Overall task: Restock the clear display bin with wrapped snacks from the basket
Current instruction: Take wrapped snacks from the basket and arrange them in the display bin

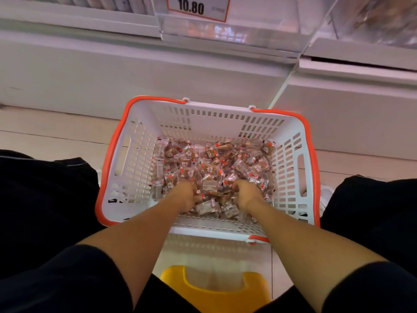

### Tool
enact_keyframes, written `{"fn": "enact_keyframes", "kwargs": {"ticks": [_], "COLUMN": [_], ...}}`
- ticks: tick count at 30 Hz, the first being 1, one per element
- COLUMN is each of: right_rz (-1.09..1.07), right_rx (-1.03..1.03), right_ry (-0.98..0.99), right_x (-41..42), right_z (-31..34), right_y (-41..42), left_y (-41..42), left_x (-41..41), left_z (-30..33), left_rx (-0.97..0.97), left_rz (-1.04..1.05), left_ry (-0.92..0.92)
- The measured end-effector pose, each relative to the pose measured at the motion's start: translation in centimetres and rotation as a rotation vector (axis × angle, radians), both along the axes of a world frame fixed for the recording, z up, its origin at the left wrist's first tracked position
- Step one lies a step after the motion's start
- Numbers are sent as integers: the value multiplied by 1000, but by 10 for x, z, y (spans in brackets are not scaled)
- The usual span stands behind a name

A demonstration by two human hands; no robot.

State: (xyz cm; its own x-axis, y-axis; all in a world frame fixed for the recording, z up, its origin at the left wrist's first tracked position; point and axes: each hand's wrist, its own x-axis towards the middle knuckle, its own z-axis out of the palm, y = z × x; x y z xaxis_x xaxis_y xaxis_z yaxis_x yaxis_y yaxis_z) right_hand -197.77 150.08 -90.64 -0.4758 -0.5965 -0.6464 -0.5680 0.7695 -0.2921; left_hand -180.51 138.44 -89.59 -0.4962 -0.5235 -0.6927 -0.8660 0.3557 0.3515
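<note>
Pale tiled floor [56, 132] meets white shelving base [112, 71]; a yellow stool [216, 288] stands nearest.

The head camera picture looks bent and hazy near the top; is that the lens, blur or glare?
Head view: the wide lens bows the shelf edges; the clear display bin is blurred and catches glare, while the basket, wrapped snacks, left hand and right hand are sharper.

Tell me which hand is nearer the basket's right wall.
Right. The right hand digs into snacks toward the right wall; the left hand is farther, left of center.
</note>
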Motion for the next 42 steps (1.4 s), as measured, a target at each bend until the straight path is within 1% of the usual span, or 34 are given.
{"fn": "enact_keyframes", "kwargs": {"ticks": [2,5,7,9,11,14,16,17,19,22,23,25,27,29,31,34,36,38,42], "right_rz": [-93,-295,-409,-500,-532,-486,-424,-395,-359,-366,-306,-52,187,325,382,381,229,73,-3], "right_rx": [-52,-197,-266,-308,-315,-277,-221,-188,-137,-20,29,127,194,216,244,275,277,291,319], "right_ry": [-26,-81,-106,-181,-291,-349,-361,-357,-358,-478,-502,-443,-292,-165,-121,-128,-254,-387,-506], "right_x": [-3,-5,-5,-4,0,4,5,5,6,5,4,3,3,4,5,4,2,1,-2], "right_z": [-2,-1,2,6,9,12,11,11,9,11,13,17,19,22,24,27,26,26,28], "right_y": [-1,-5,-9,-13,-18,-22,-22,-22,-18,-9,-8,-10,-13,-15,-16,-14,-10,-7,-5], "left_y": [-1,-1,-3,-6,-8,-9,-11,-12,-13,-13,-13,-14,-14,-13,-10,-5,-4,-6,-7], "left_x": [-4,-7,-8,-9,-10,-11,-13,-14,-12,-7,-6,-5,-4,-4,-4,-6,-5,-3,-1], "left_z": [-2,-7,-8,-9,-10,-13,-14,-14,-17,-17,-17,-14,-8,-3,1,4,4,3,6], "left_rx": [-18,-52,-42,-32,-23,26,137,179,144,116,125,159,233,313,398,523,542,571,614], "left_rz": [94,191,266,323,383,511,611,619,536,532,530,497,434,395,407,401,407,477,521], "left_ry": [65,128,183,215,251,327,345,331,263,156,120,39,-40,-90,-110,-94,-80,-39,-3]}}
